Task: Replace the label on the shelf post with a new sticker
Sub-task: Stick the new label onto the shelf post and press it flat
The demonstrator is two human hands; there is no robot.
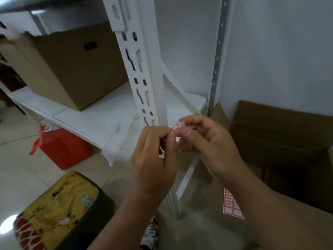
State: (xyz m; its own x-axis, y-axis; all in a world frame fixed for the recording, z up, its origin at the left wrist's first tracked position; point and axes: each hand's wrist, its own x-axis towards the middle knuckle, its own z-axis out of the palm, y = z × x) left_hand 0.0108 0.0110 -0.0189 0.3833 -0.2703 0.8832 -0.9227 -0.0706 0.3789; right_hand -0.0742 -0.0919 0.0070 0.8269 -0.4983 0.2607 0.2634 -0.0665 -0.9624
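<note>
White shelf board [93,121] bearing a cardboard box [72,69], tiled floor [21,159] (red box [63,148] below)

White post [144,73], red-bordered sticker [177,126]

- Both hands, left [153,156] and right [207,141], pinch a small red-edged sticker [177,127] before the white shelf post [144,74].
- Sticker sheet [232,204] at five o'clock (partly hidden).

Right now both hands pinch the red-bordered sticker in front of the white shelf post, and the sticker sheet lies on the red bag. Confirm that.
Not quite. The sticker sheet lies on the cardboard box at lower right, not the red bag. The head view shows the left hand and right hand pinching the sticker before the shelf post.
</note>
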